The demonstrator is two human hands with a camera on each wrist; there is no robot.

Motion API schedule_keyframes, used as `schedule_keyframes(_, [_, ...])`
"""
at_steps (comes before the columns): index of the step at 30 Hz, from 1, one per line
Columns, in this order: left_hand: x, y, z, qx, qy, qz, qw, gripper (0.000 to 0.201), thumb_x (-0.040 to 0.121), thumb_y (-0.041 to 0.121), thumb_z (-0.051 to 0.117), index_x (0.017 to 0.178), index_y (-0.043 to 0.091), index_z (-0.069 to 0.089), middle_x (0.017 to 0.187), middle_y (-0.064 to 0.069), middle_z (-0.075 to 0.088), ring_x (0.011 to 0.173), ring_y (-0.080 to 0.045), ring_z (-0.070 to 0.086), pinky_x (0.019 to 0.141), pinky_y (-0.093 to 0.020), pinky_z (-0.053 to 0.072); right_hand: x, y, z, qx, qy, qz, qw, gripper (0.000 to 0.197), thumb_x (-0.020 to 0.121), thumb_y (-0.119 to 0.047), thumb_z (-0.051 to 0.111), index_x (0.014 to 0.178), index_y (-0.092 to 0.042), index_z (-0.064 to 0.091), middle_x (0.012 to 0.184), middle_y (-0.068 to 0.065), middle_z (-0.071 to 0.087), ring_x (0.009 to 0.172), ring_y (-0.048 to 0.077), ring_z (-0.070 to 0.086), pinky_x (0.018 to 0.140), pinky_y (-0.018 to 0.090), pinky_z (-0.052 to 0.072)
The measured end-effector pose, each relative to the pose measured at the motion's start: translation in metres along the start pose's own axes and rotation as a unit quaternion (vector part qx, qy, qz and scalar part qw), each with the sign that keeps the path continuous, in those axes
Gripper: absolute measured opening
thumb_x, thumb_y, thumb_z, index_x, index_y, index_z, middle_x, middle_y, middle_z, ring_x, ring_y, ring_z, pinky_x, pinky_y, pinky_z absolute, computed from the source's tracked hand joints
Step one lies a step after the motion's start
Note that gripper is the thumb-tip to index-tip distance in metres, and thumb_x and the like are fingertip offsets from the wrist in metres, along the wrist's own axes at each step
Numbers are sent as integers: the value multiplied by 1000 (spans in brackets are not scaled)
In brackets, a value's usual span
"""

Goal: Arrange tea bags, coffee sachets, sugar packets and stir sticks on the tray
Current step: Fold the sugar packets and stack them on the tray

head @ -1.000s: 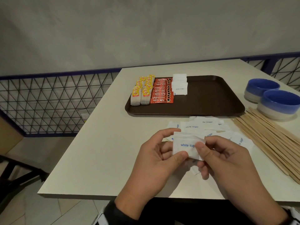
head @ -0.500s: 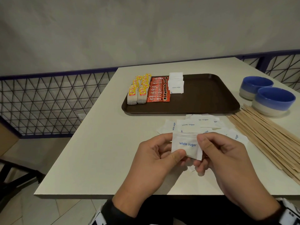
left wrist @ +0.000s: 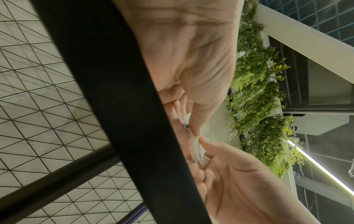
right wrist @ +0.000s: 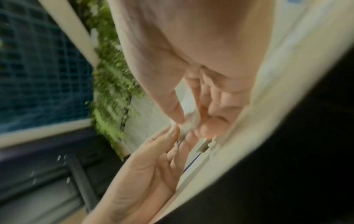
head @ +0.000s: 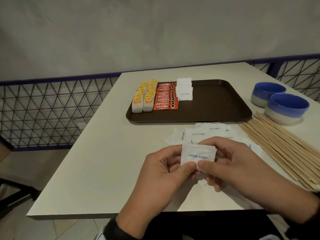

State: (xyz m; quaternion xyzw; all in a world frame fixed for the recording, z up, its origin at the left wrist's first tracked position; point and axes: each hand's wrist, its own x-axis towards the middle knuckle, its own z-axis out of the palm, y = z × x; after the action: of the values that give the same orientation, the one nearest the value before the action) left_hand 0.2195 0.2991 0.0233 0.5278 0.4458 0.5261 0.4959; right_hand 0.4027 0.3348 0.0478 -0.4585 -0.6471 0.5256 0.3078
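Both hands hold a small stack of white sugar packets (head: 198, 155) above the table's near edge. My left hand (head: 166, 168) pinches its lower left corner with the thumb on the front. My right hand (head: 232, 163) pinches the lower right, fingers behind. The wrist views show the packets (left wrist: 197, 149) (right wrist: 188, 123) edge-on between the thumbs. On the brown tray (head: 216, 104) lie yellow-tagged tea bags (head: 144, 97), red coffee sachets (head: 166, 97) and sugar packets (head: 184, 90) in rows at its left. Loose sugar packets (head: 200, 133) lie before the tray. Wooden stir sticks (head: 284, 149) lie at the right.
Two blue and white bowls (head: 285, 106) stand at the right, behind the stir sticks. The tray's right half is bare. A dark wire-mesh railing (head: 52, 111) runs along the table's left and far sides. The table's near edge (head: 103, 216) is close below my hands.
The stack has stayed in both hands. My two thumbs have slid together onto its lower edge, and the camera view has shifted slightly.
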Motion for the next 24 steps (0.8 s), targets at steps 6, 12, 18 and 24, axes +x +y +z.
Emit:
schedule_keyframes(6, [1,-1,3,19,34,-2,999,45,87,-1,73,120,29,69,100,0,79,93,-19,76,89,-37,59,30,-52,-36,-302,-135,2,944,3,91,-30,74,90,-32,76,88,-13,74,81,12,71,74,37,63])
schedule_keyframes(12, [8,-10,0,-37,91,0,995,42,81,-3,79,110,27,71,98,-8,76,90,-31,72,90,-49,59,122,-85,-73,-315,-79,28,946,4,92,-17,73,94,-14,75,81,2,77,67,11,67,65,27,56])
schedule_keyframes(18, [12,-15,3,-22,83,20,996,22,69,10,74,84,26,76,84,-12,75,76,-26,72,68,-17,54,228,-61,-89,-347,5,64,936,3,93,-7,72,95,-6,71,81,13,75,64,14,68,57,26,57])
schedule_keyframes(24, [19,-19,0,-1,51,18,999,14,67,13,73,73,26,75,75,-9,76,64,-12,69,64,-13,52,275,-47,-81,-367,6,81,927,10,93,-3,70,103,0,69,96,20,76,85,29,77,72,36,65])
